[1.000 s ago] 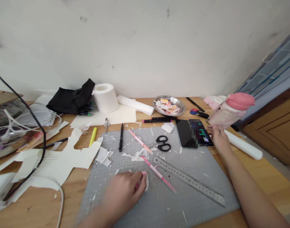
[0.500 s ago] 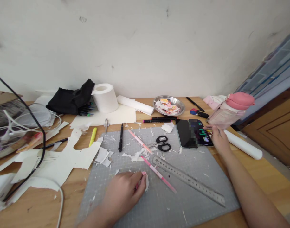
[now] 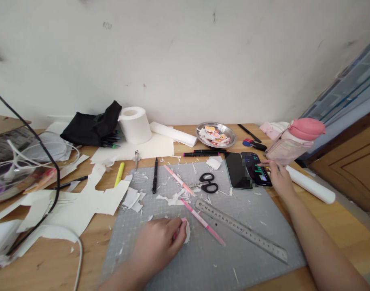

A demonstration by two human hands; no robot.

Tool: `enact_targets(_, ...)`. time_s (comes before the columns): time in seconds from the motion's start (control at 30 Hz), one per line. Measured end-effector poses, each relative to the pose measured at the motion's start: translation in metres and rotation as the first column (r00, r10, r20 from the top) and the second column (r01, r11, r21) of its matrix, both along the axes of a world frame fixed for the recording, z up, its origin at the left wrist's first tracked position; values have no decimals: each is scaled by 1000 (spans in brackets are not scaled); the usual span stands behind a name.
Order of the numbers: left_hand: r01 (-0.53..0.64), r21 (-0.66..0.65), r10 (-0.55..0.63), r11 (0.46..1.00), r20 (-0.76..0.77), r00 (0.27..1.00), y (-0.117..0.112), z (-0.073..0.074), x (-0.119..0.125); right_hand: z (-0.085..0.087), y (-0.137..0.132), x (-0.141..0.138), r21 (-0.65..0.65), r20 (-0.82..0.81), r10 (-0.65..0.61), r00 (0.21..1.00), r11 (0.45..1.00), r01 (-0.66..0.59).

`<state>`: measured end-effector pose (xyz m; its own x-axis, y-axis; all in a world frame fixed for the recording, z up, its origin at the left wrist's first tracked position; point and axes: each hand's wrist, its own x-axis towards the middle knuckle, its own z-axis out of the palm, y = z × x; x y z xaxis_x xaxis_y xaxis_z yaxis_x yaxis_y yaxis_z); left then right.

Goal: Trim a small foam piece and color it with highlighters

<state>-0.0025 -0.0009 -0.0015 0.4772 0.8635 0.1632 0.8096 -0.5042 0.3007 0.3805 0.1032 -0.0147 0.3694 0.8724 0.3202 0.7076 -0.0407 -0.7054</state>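
My left hand (image 3: 162,240) rests low on the grey cutting mat (image 3: 248,275), fingers closed on a small pink-and-white paper cutout (image 3: 187,231), mostly hidden by the hand. At the right, my right hand (image 3: 279,178) reaches over a lit phone (image 3: 257,171), its index finger stretched onto the screen. The other fingers are curled around something slim with a yellowish end, too small to make out. A dark-screened tablet or phone (image 3: 237,169) lies beside the lit one. Between my hands are two pink pens (image 3: 203,222), a steel ruler (image 3: 242,230) and black-handled scissors (image 3: 208,182).
Paper scraps (image 3: 172,198) litter the mat. A metal dish (image 3: 215,134) of paper cutouts stands behind, with a toilet roll (image 3: 134,125) and black pouch (image 3: 90,125) further left. A black cable (image 3: 53,157) crosses the left side. A pink-lidded bottle (image 3: 294,141) is at right.
My right index finger has stretched leftward onto the lit phone's screen. The left hand keeps the paper cutout in nearly the same place.
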Motion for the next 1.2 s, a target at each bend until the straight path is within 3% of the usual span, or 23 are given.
enact_targets(0.33, -2, -14, 2, 1000, -2, 1000, 0, 0, 0, 4, -2, -8, -29, 205, 253, 946, 967, -253)
enact_targets(0.53, 1, -2, -1, 1000, -15, 1000, 0, 0, 0, 7, -2, 2, 62, 240, 29, 970, 997, -46)
enact_targets(0.93, 2, -12, -3, 1000, -22, 1000, 0, 0, 0, 10, -6, 3, 32, 170, -65, 983, 998, 60)
enact_targets(1.2, -16, -62, 16, 998, 3, 1000, 0, -2, 0, 4, -3, 4, 33, 156, -18, 988, 999, 13)
